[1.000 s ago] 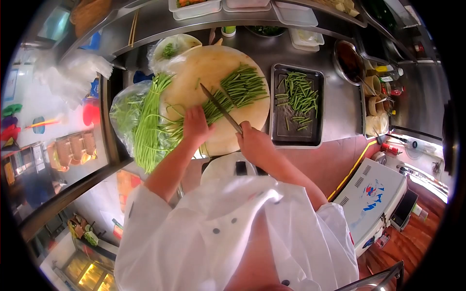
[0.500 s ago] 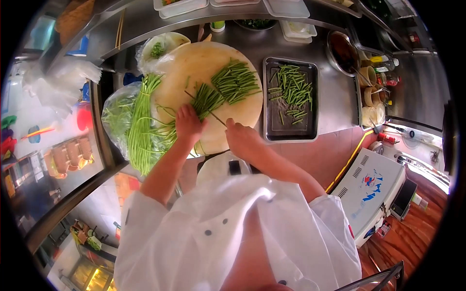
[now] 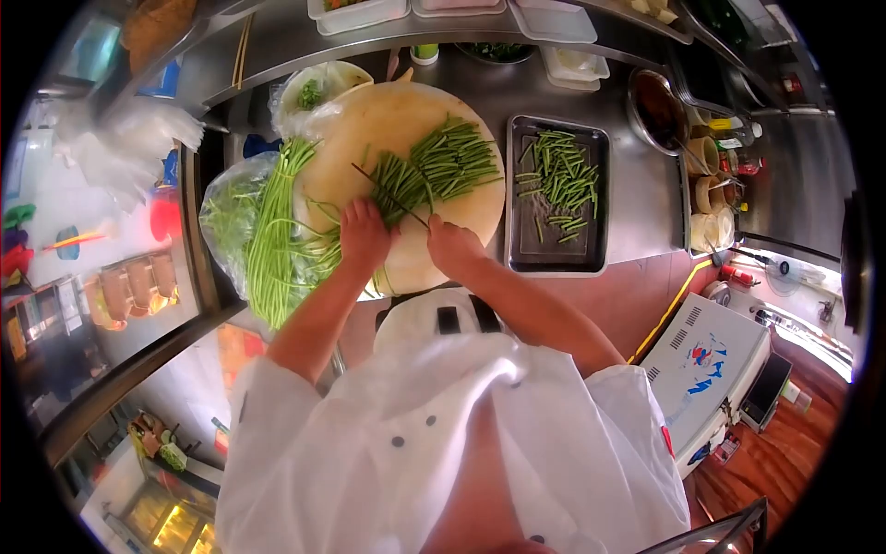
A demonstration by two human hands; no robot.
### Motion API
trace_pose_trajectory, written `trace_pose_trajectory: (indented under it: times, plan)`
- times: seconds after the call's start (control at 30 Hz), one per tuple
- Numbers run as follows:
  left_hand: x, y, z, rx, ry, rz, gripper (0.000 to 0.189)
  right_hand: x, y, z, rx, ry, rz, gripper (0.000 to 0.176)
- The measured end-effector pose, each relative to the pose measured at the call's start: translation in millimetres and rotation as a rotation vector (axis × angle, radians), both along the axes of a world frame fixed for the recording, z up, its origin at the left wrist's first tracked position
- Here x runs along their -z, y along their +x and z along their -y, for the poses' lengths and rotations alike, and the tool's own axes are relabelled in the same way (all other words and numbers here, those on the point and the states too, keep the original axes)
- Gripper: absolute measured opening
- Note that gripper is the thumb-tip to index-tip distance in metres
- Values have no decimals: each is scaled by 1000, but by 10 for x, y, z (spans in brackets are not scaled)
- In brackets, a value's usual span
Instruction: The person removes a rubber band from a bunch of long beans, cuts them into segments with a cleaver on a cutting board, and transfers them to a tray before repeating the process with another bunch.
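Observation:
My right hand (image 3: 454,247) is closed around the handle of a kitchen knife (image 3: 391,194), seen nearly edge-on over the round wooden chopping board (image 3: 406,263). My left hand (image 3: 365,233), fingers bent, presses a bunch of long green stalks (image 3: 323,249) against the board, just left of the blade. Beyond the knife, cut lengths of green stalk (image 3: 457,157) lie side by side at the upper right of the board. A thick bundle of uncut stalks (image 3: 277,235) hangs over the board's left side, partly on a clear plastic bag (image 3: 220,217).
To the board's right, a metal tray (image 3: 513,198) holds short cut stalks. A bowl (image 3: 355,78) with chopped greens stands behind the board. Sauce sits in a metal bowl (image 3: 643,106) farther right. A shelf (image 3: 388,48) with plastic tubs runs across the back.
The knife's far tip has swung left, so the blade now slants across the stalks. My right hand has shifted slightly nearer my left. The whole view has moved a little.

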State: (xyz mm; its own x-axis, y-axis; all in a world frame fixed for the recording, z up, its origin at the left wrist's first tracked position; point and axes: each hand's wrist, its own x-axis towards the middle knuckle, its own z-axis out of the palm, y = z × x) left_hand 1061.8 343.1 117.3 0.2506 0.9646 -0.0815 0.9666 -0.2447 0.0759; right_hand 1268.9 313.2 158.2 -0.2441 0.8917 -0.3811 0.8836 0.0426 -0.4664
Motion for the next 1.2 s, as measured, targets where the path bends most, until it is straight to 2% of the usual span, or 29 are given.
trace_pose_trajectory:
  times: [0.1, 0.17, 0.23, 0.4, 0.47, 0.5, 0.57, 0.6, 0.67, 0.83, 0.97, 1.2]
  plan:
    - [39, -48, 4, -27, -51, 27, 88, -52, 42, -21, 12, 43, -55, 17]
    - [123, -116, 32, 14, 32, 26, 90, -145, 75, 17, 27, 69, -102, 18]
    - [94, -154, -36, -2, 24, 43, 91, -356, 157, 75, 117, 146, -194, 19]
    - [-58, -249, -173, -28, 68, 88, 94, -867, 571, 233, 289, 97, -218, 21]
    - [-223, -183, -193, 35, 250, 134, 79, -936, 750, 337, 333, 117, -215, 22]
    - [-311, -111, -194, 39, 248, 133, 79, -962, 833, 395, 381, 114, -211, 21]
    - [-437, 89, -164, 149, 126, 355, 47, -981, 952, 525, 431, 107, -207, 20]
    - [-426, 183, -154, 153, 124, 355, 47, -980, 999, 585, 466, 73, -208, 20]
    - [-362, 345, -139, 258, 78, 342, 15, -958, 1081, 727, 506, 39, -207, 20]
    - [-102, 469, -230, 199, 146, 223, 6, -975, 1141, 981, 574, -138, -173, 21]
    - [-50, 478, -271, 140, 194, 246, 5, -1013, 1193, 1091, 581, -138, -202, 20]
    - [-265, 484, -152, 204, 238, 347, 7, -1017, 1279, 1250, 487, -186, -169, 20]
